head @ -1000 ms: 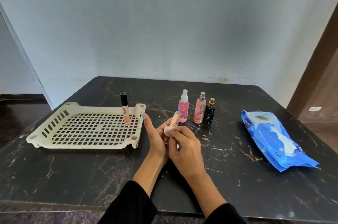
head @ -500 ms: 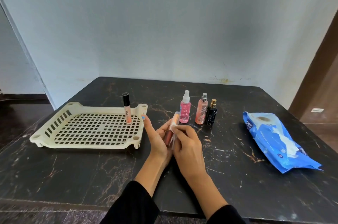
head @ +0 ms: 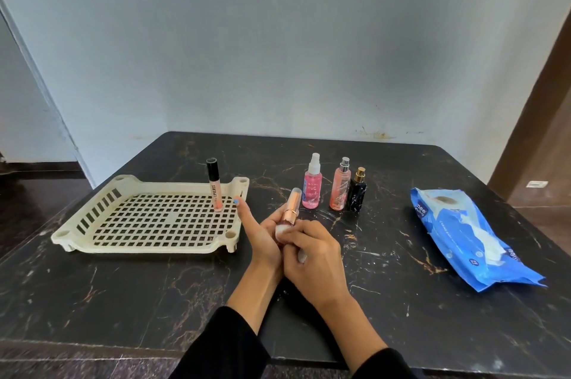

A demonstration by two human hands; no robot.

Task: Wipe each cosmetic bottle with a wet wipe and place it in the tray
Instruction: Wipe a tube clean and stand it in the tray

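Dark marble table (head: 129, 292), set against a pale wall (head: 278, 38). Left on it, a cream slotted tray (head: 92, 224), holding just one thing: a lip gloss (head: 213, 190), black-capped, upright on the grid near the far right corner. Right, well apart, a blue wipes pack (head: 457, 242), lying flat, flap open, white wipe showing at the mouth. Far centre, outside the tray, a row of three bottles upright and just beside each other: pink spray (head: 312, 184), peach spray (head: 340, 185), black bottle (head: 357, 194). Near centre, above the table, between tray and row, both hands together. Left hand (head: 262, 233) curled round a rose-gold tube (head: 290, 208), thumb stuck up, nail blue. Tube tilted a little, pale cap far end. Right hand (head: 312, 258) pinching a white wipe (head: 282, 229) against the tube's lower end. Black sleeves (head: 222, 344) at the near edge.
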